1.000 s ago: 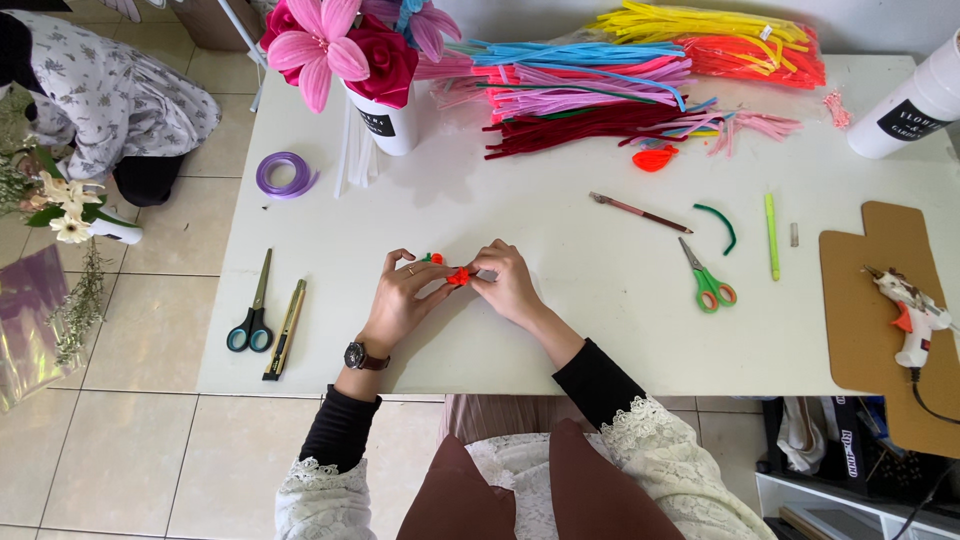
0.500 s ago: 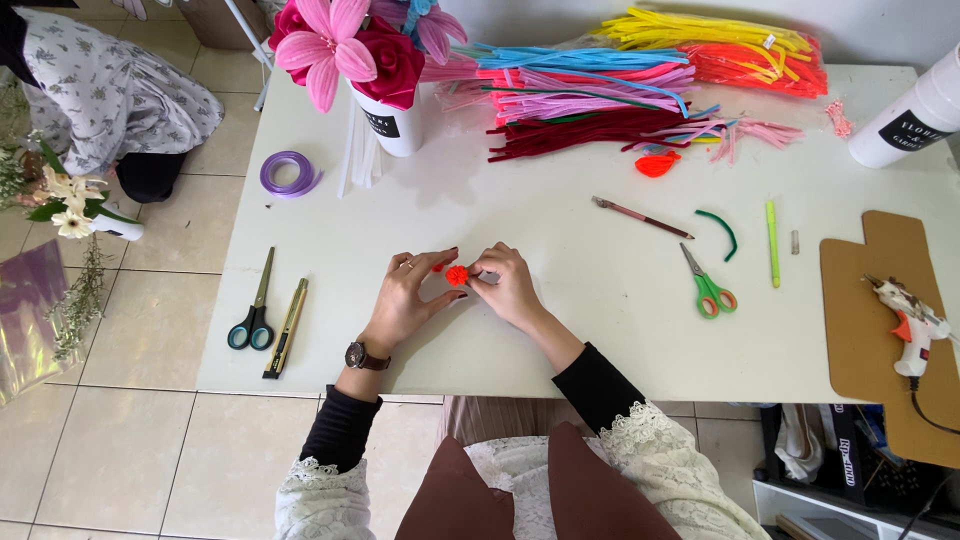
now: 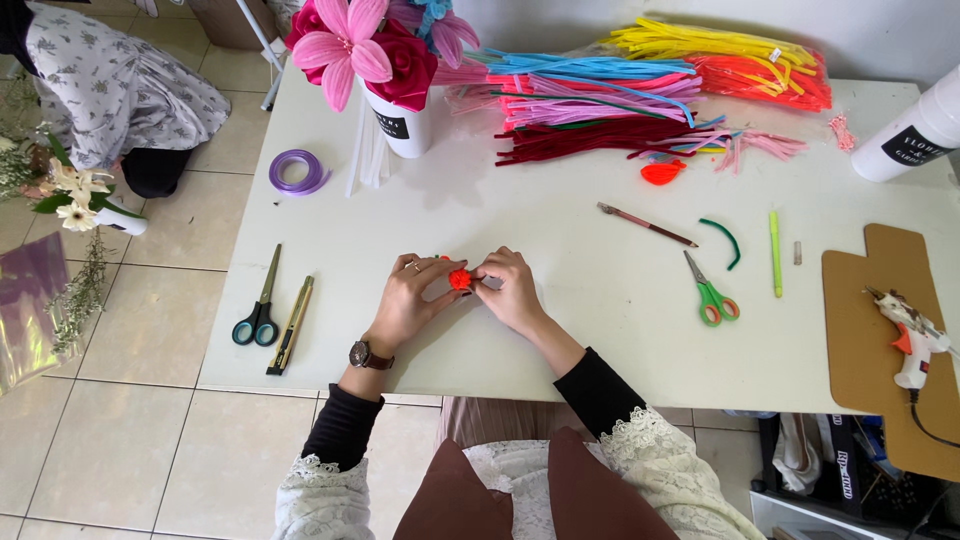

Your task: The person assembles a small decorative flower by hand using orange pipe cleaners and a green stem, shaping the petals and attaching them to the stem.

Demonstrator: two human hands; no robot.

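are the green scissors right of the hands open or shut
Shut: the green scissors lie flat on the table, blades together in one point.

We have brought our left hand (image 3: 408,300) and right hand (image 3: 510,288) closer together, and the red pipe-cleaner piece (image 3: 460,279) between our fingers is now bunched into a tighter, rounder coil.

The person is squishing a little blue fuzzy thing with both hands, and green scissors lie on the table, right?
Not quite: the fuzzy thing is red-orange, not blue, as the head view shows. Both the left hand and right hand pinch it, and green scissors lie on the table.
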